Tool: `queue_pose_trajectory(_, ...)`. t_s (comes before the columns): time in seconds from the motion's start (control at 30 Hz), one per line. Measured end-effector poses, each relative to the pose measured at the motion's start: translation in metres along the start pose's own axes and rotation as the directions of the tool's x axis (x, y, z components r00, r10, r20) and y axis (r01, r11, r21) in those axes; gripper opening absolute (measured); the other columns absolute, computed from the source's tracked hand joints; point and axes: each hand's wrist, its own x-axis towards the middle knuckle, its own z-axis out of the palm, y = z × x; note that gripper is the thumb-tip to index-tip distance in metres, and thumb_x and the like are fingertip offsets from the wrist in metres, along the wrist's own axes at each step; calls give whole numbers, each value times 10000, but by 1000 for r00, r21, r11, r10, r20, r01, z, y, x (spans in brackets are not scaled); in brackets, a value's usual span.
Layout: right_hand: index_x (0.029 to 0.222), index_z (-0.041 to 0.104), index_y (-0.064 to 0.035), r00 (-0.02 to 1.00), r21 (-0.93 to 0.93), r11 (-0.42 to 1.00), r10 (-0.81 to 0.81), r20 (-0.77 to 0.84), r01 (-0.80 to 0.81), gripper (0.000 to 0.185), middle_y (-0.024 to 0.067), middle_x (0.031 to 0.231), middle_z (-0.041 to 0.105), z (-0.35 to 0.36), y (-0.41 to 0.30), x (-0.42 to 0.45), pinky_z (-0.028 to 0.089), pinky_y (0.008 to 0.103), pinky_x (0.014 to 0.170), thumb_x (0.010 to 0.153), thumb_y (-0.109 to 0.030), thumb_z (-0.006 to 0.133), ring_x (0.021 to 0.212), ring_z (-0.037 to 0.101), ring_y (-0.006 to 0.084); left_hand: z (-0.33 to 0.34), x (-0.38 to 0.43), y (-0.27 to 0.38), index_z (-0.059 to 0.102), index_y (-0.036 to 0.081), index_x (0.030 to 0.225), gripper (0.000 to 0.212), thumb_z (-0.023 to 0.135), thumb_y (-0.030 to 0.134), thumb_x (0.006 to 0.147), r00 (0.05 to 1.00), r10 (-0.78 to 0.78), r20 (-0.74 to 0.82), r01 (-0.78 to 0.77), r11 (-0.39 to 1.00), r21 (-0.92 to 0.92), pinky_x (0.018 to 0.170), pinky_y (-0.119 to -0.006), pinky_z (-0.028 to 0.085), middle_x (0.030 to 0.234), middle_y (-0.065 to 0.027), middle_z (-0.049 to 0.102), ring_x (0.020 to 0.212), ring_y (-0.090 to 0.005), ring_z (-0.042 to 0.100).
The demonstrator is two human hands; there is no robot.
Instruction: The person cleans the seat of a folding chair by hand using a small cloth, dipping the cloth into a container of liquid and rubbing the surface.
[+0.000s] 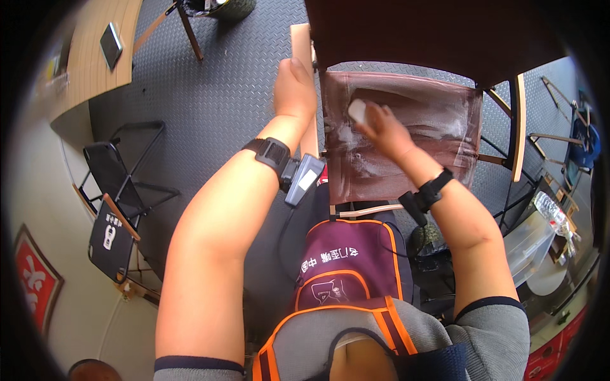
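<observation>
Before me stands a folding chair with a brown seat, smeared with whitish streaks that look like foam or residue. Its dark brown backrest rises at the far side. My left hand is wrapped around the chair's left wooden armrest. On the left part of the seat, my right hand holds a small white sponge or pad against the surface; the hand is slightly blurred. The right wooden armrest is untouched. Both wrists carry black strapped devices.
A slatted wooden table bears a phone. A bin sits beyond it. Black folding chairs are at left. On my right are a clear plastic container, a plastic bottle and more folding frames.
</observation>
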Motion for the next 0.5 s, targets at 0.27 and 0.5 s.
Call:
queue_pose_trajectory(0.27, 1309, 345, -240, 915, -264, 886, -402, -25, 382, 463, 180, 937, 600, -58, -132, 96, 457, 366, 723, 881, -396, 423, 844, 585, 327, -41, -111, -106, 394, 54, 1134, 382, 369, 363, 911, 815, -424, 395, 578, 639, -508, 565, -286, 484, 921, -103, 530, 745, -174, 547)
queue_pose_trajectory(0.5, 1277, 358, -320, 914, -324, 855, -367, 173, 405, 435, 154, 716, 584, -8, -141, 35, 459, 403, 516, 861, -412, 448, 579, 585, 299, -112, -239, -198, 448, 54, 1100, 294, 432, 265, 896, 572, -733, 367, 800, 401, -447, 536, -258, 478, 872, -79, 550, 696, -144, 548)
